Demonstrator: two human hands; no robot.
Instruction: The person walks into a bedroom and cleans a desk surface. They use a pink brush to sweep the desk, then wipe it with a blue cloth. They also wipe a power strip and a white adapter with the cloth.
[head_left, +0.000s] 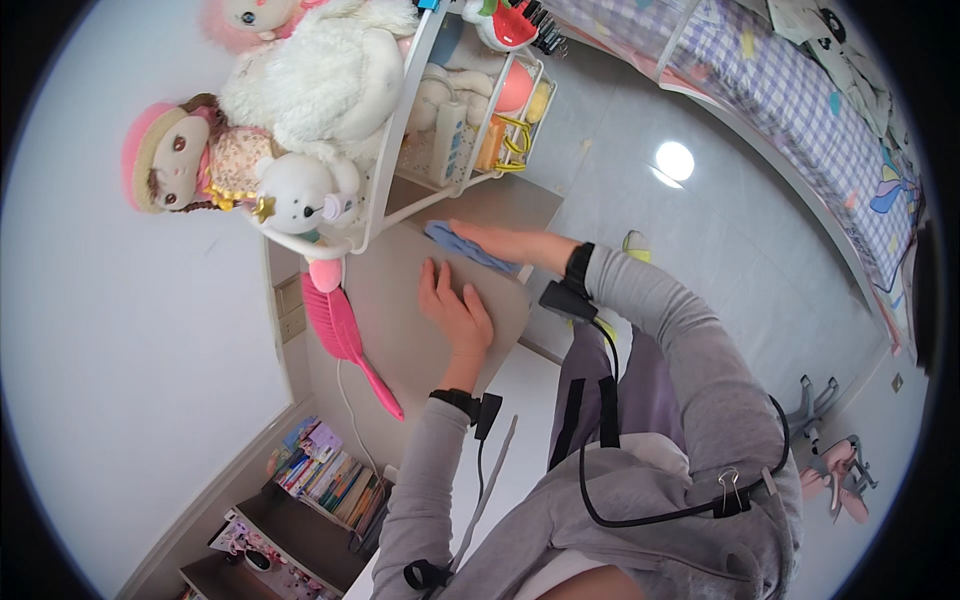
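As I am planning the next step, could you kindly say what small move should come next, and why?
Probably slide the blue cloth a little toward the pink hairbrush: the right hand is on it, the left hand appears empty, and bare beige surface shows beside the brush.

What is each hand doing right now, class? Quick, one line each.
Left hand: open, fingers loosely spread, nothing visibly held, over the beige desktop.
Right hand: on the blue cloth; whether gripping cannot be told.
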